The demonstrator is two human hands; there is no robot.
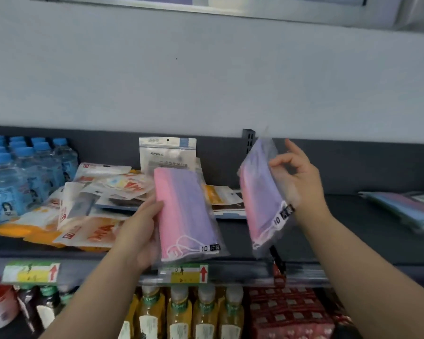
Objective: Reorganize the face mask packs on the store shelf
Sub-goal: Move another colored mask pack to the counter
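My left hand [140, 231] grips a clear pack of pink-to-purple face masks [184, 211] by its left edge, held above the front of the dark shelf [304, 245]. My right hand [296, 174] holds a second pink-and-purple mask pack [260, 192] upright and tilted, pinched at its right side with the other fingers spread. A loose heap of white and orange mask packs [93, 211] lies on the shelf to the left. One white pack [167, 152] stands against the back wall behind the heap.
Shrink-wrapped water bottles with blue caps [22, 172] stand at the far left of the shelf. Flat pastel mask packs [406, 209] lie at the far right. Price tags [184, 274] line the shelf edge; yellow drink bottles [194, 314] and red packets [289, 314] sit below.
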